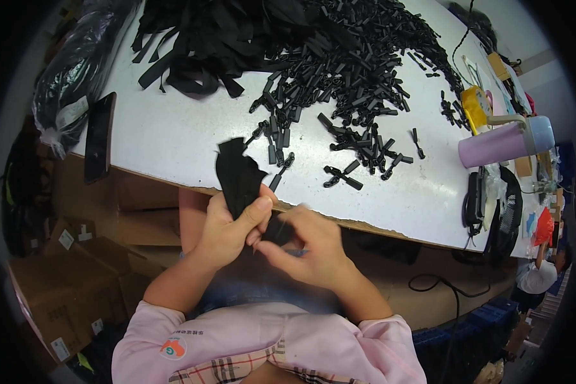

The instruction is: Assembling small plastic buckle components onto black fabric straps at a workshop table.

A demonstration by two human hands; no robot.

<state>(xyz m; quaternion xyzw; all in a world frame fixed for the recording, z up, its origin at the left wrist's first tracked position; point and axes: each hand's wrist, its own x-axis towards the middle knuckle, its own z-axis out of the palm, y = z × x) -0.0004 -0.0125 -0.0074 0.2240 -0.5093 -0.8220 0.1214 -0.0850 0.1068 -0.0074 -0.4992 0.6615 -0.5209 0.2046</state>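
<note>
My left hand point(227, 233) is closed around black fabric strips point(238, 173), pinching them between thumb and fingers just in front of the table edge. Their ends stand up above the fist. My right hand point(317, 246) curls beside it, thumb and fingers closed on a lower part of the black strip; its fingers are partly smeared by motion. Whether a small piece is also in the fingers is hidden. On the white table beyond lie black zipper sliders with long pulls point(358, 83), nearest ones just past my left hand.
A heap of black fabric strips point(205, 45) lies at the far left of the table point(173, 134). A dark flat device point(100, 137) and a plastic-wrapped bundle point(77, 83) sit on the left. A lilac bottle point(496, 144) stands right. Cardboard boxes point(70, 281) are on the lower left.
</note>
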